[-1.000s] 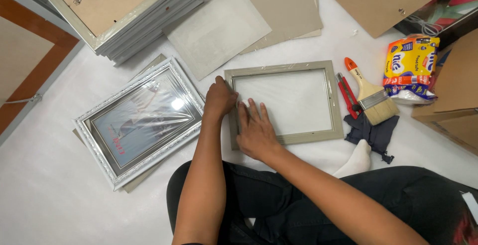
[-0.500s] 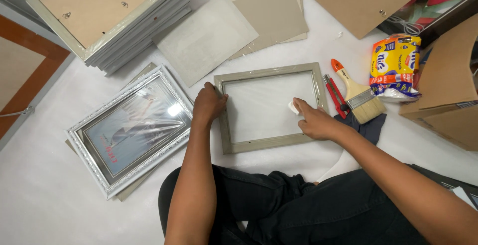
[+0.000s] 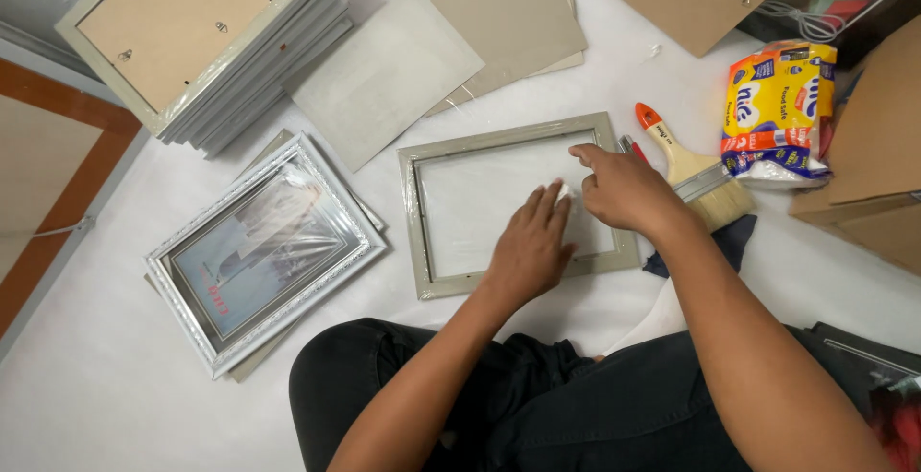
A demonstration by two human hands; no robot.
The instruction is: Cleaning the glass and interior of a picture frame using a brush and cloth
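here, seen from above, a person sits on a white floor [image 3: 77, 405] with a grey picture frame [image 3: 422, 242] lying flat in front of their legs, near the middle of the floor. the frame's long axis runs left to right, tilted slightly so its right end sits a little farther from the person. the left hand [image 3: 526, 247] lies flat on the frame's pane, palm down, fingers [image 3: 547, 205] stretched out and together, pointing away from the person toward the frame's far edge; it grips nothing. the right hand [image 3: 619, 189] rests just beside it, over the pane's right part, its fingers curled and pinched on a small white scrap [image 3: 566, 192] at the left fingertips; what the scrap is cannot be told. just past the frame's right edge lies a paintbrush [image 3: 691, 173] with an orange-tipped handle. a silver frame wrapped in clear plastic [image 3: 264, 251] lies to the left, and a stack of frames [image 3: 206, 35] sits toward the far left corner.
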